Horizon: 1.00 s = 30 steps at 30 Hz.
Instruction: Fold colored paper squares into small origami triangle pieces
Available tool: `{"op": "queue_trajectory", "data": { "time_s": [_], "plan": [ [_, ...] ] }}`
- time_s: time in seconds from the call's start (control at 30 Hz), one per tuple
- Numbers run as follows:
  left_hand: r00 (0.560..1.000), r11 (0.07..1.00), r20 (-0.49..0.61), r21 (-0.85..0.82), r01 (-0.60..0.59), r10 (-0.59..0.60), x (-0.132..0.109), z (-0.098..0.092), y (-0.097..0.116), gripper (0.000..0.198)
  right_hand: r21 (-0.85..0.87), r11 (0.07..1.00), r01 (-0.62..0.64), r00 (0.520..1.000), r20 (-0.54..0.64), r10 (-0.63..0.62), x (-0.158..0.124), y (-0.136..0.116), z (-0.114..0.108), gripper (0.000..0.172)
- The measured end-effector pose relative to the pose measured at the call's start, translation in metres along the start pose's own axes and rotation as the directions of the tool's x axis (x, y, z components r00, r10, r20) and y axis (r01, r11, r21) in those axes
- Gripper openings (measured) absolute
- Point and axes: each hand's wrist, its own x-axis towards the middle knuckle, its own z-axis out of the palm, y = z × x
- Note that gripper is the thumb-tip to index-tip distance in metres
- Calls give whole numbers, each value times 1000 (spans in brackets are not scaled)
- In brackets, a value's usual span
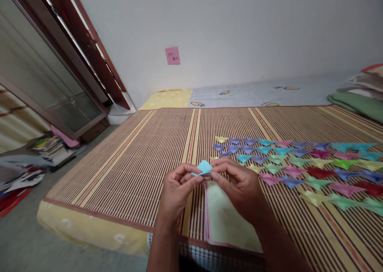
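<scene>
Your left hand point(176, 186) and right hand point(239, 188) meet in front of you, just above the bamboo mat point(134, 164) that covers the bed point(89, 232). Both hands are pinched on the same small blue paper point(204, 167). It is folded to a point that sticks up between your thumbs and forefingers, while its lower edge is hidden behind your fingertips. The 2 hands touch each other at the fingers.

Right under your hands lies a stack of sheets point(227, 220), its top sheet pale (pink edges show along its left side). It rests flat on the mat near the bed's front edge.

To your right, the folded paper pieces point(299, 164) lie spread in rough rows on the mat in purple, teal, green, pink, red and yellow. The nearest of them are just beyond your right hand.

A pink note point(172, 55) is stuck on the wall ahead. A green cushion point(359, 104) lies at the far right edge of the bed. On the floor to your left, a pile of books point(48, 146) sits beside a glass-fronted cabinet point(44, 64).
</scene>
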Motion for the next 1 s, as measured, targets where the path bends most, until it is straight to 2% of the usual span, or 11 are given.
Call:
{"op": "queue_trajectory", "data": {
  "time_s": [0.1,0.27,0.5,0.67,1.0],
  "plan": [
    [996,992,-11,83,-90,91,0,4,3,14,44,999,-17,1000,1,17,0,1,1,12],
    [991,980,34,150,-132,128,-2,10,7,14,103,994,-39,999,5,39,-1,1,2,14],
    [985,988,-103,74,-133,140,-2,21,-2,17,129,989,-67,997,-26,71,-1,3,4,15],
    [972,981,-156,107,-160,176,-2,27,-8,11,138,986,-97,991,-73,108,-2,7,6,9],
    [946,940,-162,248,-236,281,-4,25,-8,6,48,997,-52,983,-171,59,-3,1,9,8]
  ]
}}
